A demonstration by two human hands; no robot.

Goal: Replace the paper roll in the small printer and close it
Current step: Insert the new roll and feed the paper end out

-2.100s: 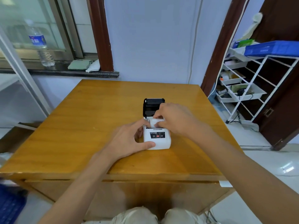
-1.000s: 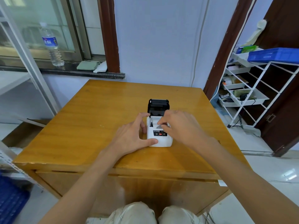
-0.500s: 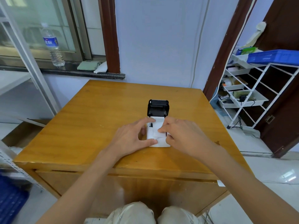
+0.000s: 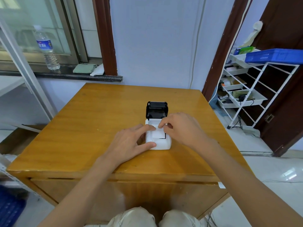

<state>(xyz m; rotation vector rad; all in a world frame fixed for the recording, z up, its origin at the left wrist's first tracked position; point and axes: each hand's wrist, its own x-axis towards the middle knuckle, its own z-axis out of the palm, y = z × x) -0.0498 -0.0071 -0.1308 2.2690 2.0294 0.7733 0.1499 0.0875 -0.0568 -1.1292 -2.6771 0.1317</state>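
Observation:
A small white printer (image 4: 161, 143) sits near the middle of the wooden table (image 4: 82, 128). Its black lid (image 4: 157, 109) stands open behind it. A strip of white paper (image 4: 158, 133) lies from the roll bay forward over the printer's front panel. My left hand (image 4: 131, 143) holds the printer's left side, thumb at its front corner, forefinger on top. My right hand (image 4: 183, 128) pinches the paper strip at the bay's edge. The roll itself is hidden by my fingers.
A water bottle (image 4: 46, 48) and folded cloths (image 4: 84, 68) rest on the window sill beyond the table. To the right stands a white wire rack (image 4: 255, 89) with trays and a blue crate (image 4: 275, 55). A dark door frame is beside it.
The paper strip has been drawn forward over the printer's front, covering the button panel seen earlier. My right hand has shifted from inside the bay to the strip's edge. My left hand stays put.

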